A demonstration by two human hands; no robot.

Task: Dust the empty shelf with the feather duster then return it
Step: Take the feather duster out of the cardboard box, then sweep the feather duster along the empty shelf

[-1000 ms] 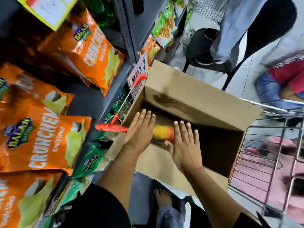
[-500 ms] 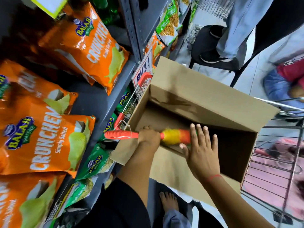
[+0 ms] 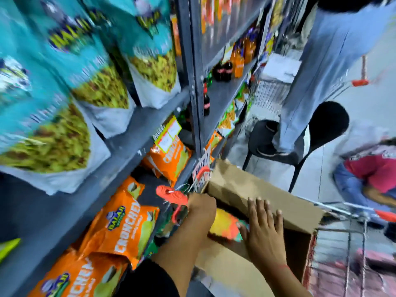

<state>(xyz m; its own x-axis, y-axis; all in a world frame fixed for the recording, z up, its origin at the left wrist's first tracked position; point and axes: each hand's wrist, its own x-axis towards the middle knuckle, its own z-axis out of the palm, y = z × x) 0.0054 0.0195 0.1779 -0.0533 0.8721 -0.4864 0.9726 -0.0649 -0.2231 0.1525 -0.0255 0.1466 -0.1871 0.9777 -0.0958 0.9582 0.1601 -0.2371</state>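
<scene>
Shop aisle, grey shelf (image 3: pixel 137 133), "Crunchex" bags (image 3: pixel 126 228), my left hand (image 3: pixel 201 209) gripping duster (image 3: pixel 171 197) over box (image 3: pixel 257 189), right hand (image 3: pixel 264 230) spread flat.

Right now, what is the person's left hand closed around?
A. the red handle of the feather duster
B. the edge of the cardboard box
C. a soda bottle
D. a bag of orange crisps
A: the left hand is wrapped around the feather duster at its red handle, just above the cardboard box.
</scene>
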